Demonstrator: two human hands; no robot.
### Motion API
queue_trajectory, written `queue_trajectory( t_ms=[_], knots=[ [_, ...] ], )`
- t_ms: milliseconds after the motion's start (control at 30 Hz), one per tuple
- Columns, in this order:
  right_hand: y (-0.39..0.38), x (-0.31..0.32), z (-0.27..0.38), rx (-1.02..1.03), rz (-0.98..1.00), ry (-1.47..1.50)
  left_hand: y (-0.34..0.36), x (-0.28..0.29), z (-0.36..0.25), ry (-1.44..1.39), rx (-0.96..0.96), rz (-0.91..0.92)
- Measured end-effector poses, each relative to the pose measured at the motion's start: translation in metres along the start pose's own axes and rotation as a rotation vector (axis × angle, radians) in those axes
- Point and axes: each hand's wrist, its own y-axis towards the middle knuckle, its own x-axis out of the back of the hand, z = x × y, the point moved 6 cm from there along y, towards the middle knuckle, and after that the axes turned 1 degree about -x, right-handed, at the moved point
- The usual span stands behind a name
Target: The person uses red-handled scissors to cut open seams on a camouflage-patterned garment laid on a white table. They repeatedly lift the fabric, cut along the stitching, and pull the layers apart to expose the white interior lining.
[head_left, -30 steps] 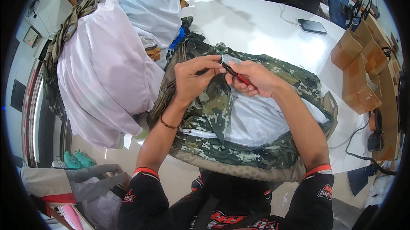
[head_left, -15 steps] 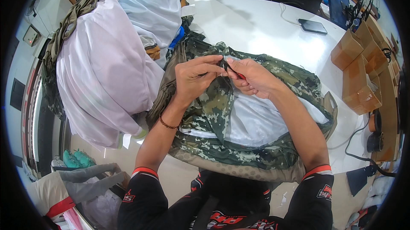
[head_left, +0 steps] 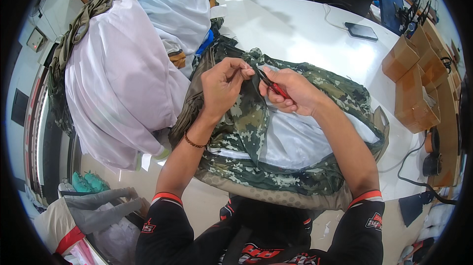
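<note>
A camouflage garment with a white lining lies spread before me. My right hand grips thread snips with a red handle; their dark blades point up and left over the cloth. Just left of the blade tips, my left hand is closed in a pinch, thumb against fingers. Whatever sits in that pinch is too small to make out. Between both hands a dark fold of the garment rises. My fingers cover part of the snips' handle.
White and pale garments are heaped on the left. A phone with a cable lies at the far right of the white table. Open cardboard boxes line the right edge, beside a black cable.
My left hand has drawn back slightly to the left, its fingers curling in. The snips have come apart from it, and more of their red handle shows.
</note>
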Motion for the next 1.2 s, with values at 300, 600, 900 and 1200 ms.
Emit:
queue_trajectory(
  t_ms=[300,600,900,1200],
  knots=[
    [-0.008,-0.008,0.01,0.06,0.018,0.166,-0.002,0.001,0.007,-0.171,0.05,-0.031],
    [-0.002,-0.013,-0.005,-0.025,0.124,0.283,-0.001,0.0,0.0,-0.087,-0.004,-0.01],
    [0.004,-0.011,-0.01,-0.011,0.073,0.381,-0.002,-0.003,-0.004,-0.089,-0.027,0.025],
    [0.005,-0.015,-0.014,-0.028,0.084,0.413,-0.002,-0.003,-0.005,-0.117,-0.096,0.039]
  ],
)
